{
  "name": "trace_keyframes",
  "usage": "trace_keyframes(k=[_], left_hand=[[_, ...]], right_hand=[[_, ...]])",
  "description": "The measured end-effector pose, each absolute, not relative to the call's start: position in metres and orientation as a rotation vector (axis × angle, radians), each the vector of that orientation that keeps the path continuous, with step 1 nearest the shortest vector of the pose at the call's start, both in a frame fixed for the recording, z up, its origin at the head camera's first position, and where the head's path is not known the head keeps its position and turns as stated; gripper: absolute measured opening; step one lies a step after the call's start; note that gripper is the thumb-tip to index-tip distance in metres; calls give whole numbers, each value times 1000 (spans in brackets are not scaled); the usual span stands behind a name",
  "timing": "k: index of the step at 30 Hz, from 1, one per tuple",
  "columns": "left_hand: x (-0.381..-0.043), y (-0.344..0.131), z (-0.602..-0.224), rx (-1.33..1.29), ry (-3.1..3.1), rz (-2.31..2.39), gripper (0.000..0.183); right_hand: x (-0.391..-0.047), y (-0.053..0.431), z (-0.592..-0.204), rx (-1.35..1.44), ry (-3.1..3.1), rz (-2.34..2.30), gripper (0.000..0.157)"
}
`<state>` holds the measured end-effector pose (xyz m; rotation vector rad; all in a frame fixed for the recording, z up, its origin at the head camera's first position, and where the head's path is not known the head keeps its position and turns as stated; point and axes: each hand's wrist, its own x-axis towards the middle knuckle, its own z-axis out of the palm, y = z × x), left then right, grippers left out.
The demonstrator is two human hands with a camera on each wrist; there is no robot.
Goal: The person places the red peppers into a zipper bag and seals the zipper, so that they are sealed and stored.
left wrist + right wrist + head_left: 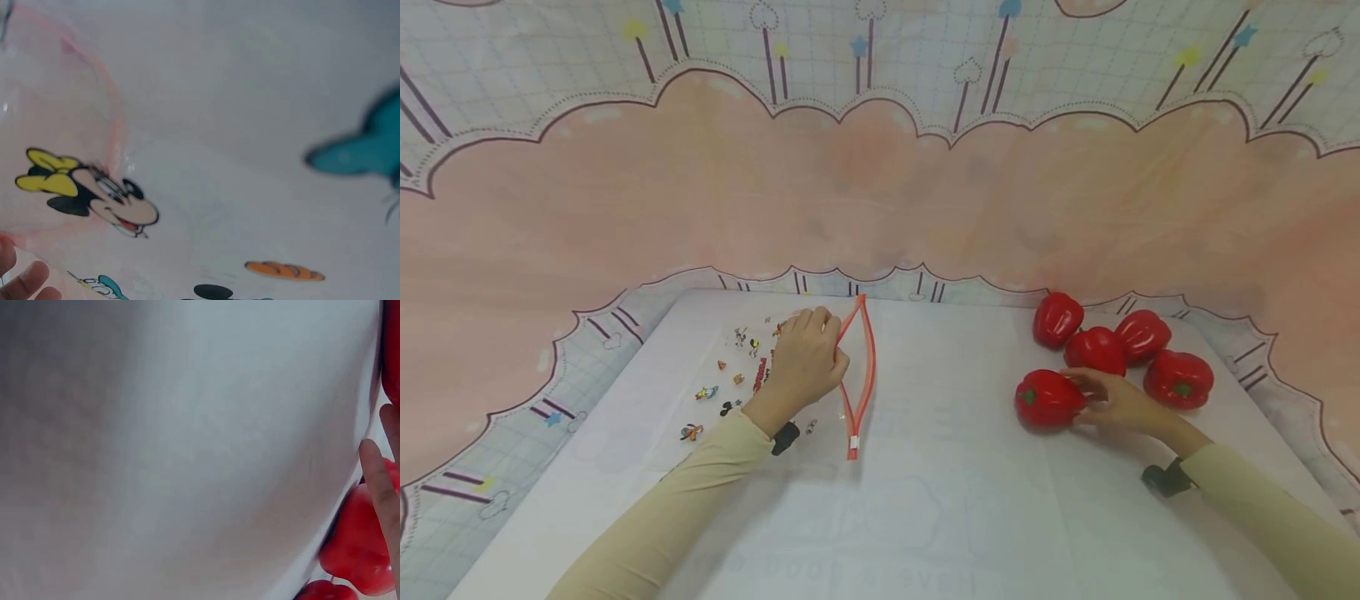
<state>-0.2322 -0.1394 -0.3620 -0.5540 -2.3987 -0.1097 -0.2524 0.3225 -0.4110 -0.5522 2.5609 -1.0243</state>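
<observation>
Curtained-off booth, peach patterned cloth backdrop (880, 200), white table (955, 508)

Both arms (688, 492) are slanting inward; the left hand (805, 354) is holding its fingers (817, 319) curled, the right hand (1112, 402) is pointing left, fingers extended.

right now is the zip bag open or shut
Open: the zip bag has its red edges bowed apart, meeting only near both ends.

A scallop-patterned backdrop (880, 200), apparently cloth, hangs behind the white table (955, 500).
</observation>
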Motion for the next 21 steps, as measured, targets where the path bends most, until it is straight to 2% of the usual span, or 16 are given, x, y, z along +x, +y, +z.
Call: trace_keyframes(k=[14, 21], left_hand=[[-234, -139, -363, -555, -2375, -114, 17], [-232, -141, -362, -552, -2366, -112, 17]], right_hand=[[-257, 320, -413, -367, 2423, -1136, 88], [-257, 321, -414, -337, 2315, -1268, 81]])
